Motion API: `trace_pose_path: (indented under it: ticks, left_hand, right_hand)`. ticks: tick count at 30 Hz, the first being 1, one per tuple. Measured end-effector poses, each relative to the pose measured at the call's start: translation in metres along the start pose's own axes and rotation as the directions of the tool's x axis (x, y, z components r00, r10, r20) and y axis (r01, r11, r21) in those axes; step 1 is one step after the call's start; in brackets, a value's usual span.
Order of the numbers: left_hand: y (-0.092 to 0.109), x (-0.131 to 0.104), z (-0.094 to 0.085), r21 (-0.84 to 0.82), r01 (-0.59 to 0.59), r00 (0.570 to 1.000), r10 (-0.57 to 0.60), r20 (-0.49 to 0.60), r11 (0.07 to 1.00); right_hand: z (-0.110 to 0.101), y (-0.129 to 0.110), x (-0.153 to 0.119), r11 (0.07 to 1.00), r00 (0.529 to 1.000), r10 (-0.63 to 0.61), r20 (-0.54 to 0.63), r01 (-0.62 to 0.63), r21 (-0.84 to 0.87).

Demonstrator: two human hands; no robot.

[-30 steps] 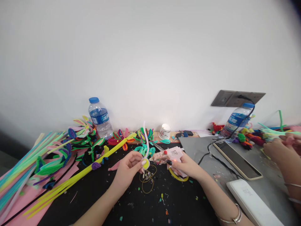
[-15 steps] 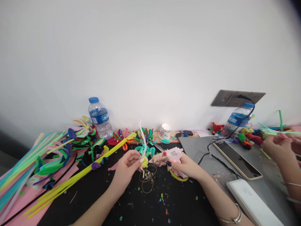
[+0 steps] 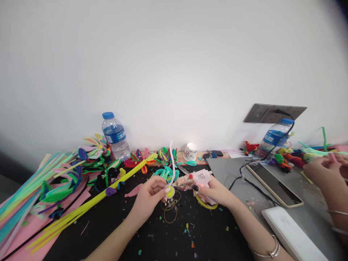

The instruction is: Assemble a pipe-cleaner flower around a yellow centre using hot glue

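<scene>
My left hand (image 3: 152,194) pinches a small yellow and white disc (image 3: 170,192) between thumb and fingers. From the disc a pale pipe cleaner (image 3: 172,161) rises, bending slightly. My right hand (image 3: 214,192) is wrapped round a pale pink hot glue gun (image 3: 202,177) with a small orange light. Its tip, crusted with fuzzy bits, points left and sits close beside the disc; whether they touch I cannot tell. A yellow ring (image 3: 208,203) shows below the right hand. Under the disc lie thin rubber bands (image 3: 170,214).
Yellow pipe cleaners (image 3: 89,204) and mixed coloured ones lie left. Water bottles (image 3: 115,136) (image 3: 274,137) stand by the wall, with a paper cup (image 3: 190,152) between. A phone (image 3: 274,185), a white power bank (image 3: 290,232) and a black cable (image 3: 258,194) lie right. Another person's hands (image 3: 320,168) work at far right.
My left hand has moved slightly right and down with the disc, bringing it nearer the glue gun's tip. The pipe cleaner has swung right. My right hand stays nearly in place.
</scene>
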State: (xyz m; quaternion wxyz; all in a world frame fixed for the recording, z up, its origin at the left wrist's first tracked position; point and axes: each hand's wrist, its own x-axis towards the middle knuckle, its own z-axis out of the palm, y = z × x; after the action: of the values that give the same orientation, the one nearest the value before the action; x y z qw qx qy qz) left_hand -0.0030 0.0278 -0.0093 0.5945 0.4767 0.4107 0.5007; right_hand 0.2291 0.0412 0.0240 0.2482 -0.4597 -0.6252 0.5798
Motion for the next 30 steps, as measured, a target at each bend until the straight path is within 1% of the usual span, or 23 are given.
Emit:
trace_pose_path:
  ticks: [3, 7, 13, 20, 24, 30]
  left_hand:
    - [0.0002, 0.0000, 0.0004, -0.005, 0.003, 1.000, -0.003, 0.005, 1.000]
    - [0.0011, -0.0008, 0.0009, -0.001, 0.008, 1.000, -0.008, -0.005, 1.000]
    - [0.0019, -0.0008, 0.0017, -0.008, 0.017, 1.000, -0.017, -0.009, 1.000]
    - [0.0053, -0.0013, 0.0035, -0.008, 0.031, 0.999, -0.031, -0.023, 0.999]
    - [0.0039, -0.0016, 0.0028, -0.003, 0.028, 0.999, -0.028, -0.018, 1.000]
    - [0.0014, -0.0016, 0.0012, -0.012, 0.015, 1.000, -0.015, -0.001, 1.000]
  right_hand:
    - [0.0002, -0.0009, -0.0004, 1.000, 1.000, 0.024, 0.002, -0.024, -0.011]
    - [-0.0003, -0.0011, -0.0001, 1.000, 1.000, -0.010, 0.009, 0.010, -0.002]
    - [-0.0012, 0.0037, 0.0006, 1.000, 0.999, -0.019, -0.032, 0.019, 0.017]
    - [-0.0018, 0.0024, 0.0006, 1.000, 0.998, -0.005, -0.059, 0.005, 0.002]
    - [-0.0033, 0.0046, 0.0011, 1.000, 0.997, -0.011, -0.071, 0.013, 0.020]
    - [-0.0050, 0.0068, 0.0014, 1.000, 0.996, -0.027, -0.084, 0.027, 0.002]
